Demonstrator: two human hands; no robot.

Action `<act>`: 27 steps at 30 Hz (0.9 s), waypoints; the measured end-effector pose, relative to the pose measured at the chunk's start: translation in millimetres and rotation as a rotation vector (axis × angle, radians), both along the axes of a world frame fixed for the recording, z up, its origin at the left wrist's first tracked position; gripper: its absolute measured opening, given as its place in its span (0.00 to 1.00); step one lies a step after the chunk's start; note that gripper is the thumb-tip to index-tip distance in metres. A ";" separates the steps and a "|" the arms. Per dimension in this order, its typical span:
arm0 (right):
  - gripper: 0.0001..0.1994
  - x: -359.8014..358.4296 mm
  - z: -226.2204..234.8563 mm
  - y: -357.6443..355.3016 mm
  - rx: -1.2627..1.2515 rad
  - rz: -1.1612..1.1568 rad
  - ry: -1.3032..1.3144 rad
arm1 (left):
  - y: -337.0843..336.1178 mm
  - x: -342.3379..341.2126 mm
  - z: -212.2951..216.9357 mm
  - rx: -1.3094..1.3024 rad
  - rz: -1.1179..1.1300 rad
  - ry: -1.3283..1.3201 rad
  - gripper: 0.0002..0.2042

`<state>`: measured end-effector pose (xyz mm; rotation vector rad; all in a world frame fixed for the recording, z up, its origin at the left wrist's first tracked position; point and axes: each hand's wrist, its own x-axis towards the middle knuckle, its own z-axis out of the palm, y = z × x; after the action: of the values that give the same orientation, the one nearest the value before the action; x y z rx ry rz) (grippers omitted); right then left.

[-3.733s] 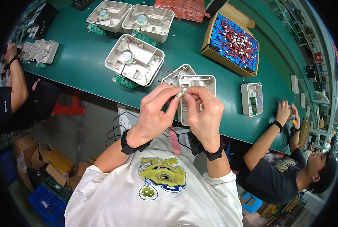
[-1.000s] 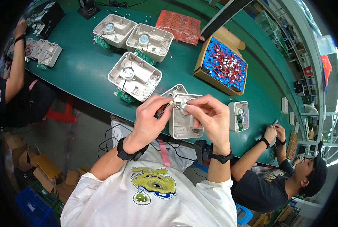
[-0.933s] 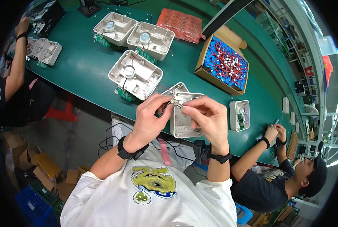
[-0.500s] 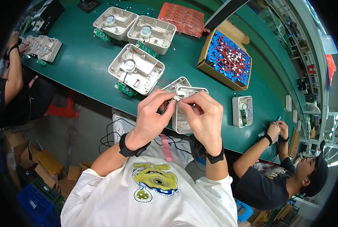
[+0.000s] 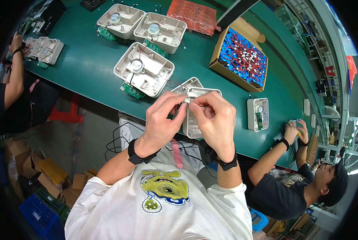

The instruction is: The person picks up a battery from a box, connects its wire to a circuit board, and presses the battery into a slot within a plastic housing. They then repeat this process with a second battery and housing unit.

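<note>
Left hand [image 5: 161,121] and right hand [image 5: 216,121] pinch a tiny pale connector-looking bit [image 5: 187,101] over the nearest open case [image 5: 192,130], imo line it up straight, never force it

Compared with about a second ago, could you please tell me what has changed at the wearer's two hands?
The right hand has moved leftward, in close to the left hand at a small pale part. The left hand keeps its grip there; the cardboard box and red wrapped pack stay in place.
</note>
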<state>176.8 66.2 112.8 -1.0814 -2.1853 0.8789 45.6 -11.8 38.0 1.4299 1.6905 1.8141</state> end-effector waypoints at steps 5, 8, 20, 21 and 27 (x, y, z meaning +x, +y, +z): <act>0.03 -4.8 -12.0 -7.6 0.036 -0.016 0.005 | 0.0 2.1 -3.7 0.074 0.039 0.088 0.13; 0.03 -5.0 -16.4 -10.5 0.079 -0.026 0.021 | -3.0 5.7 -3.1 0.057 0.035 0.110 0.13; 0.36 19.7 6.3 -43.0 0.395 -0.055 -0.329 | 5.0 -8.4 11.9 -0.139 -0.025 -0.095 0.12; 0.43 24.1 -1.6 -48.1 0.345 -0.080 -0.363 | 7.3 -6.8 15.7 -0.192 -0.026 -0.171 0.12; 0.56 16.7 -25.4 -64.0 0.187 -0.110 -0.287 | 10.8 8.1 38.0 -0.301 -0.099 -0.150 0.10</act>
<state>193.4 2.3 87.4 -1.2841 -2.3555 0.4825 53.7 -1.1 75.9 1.1985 1.6982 1.4990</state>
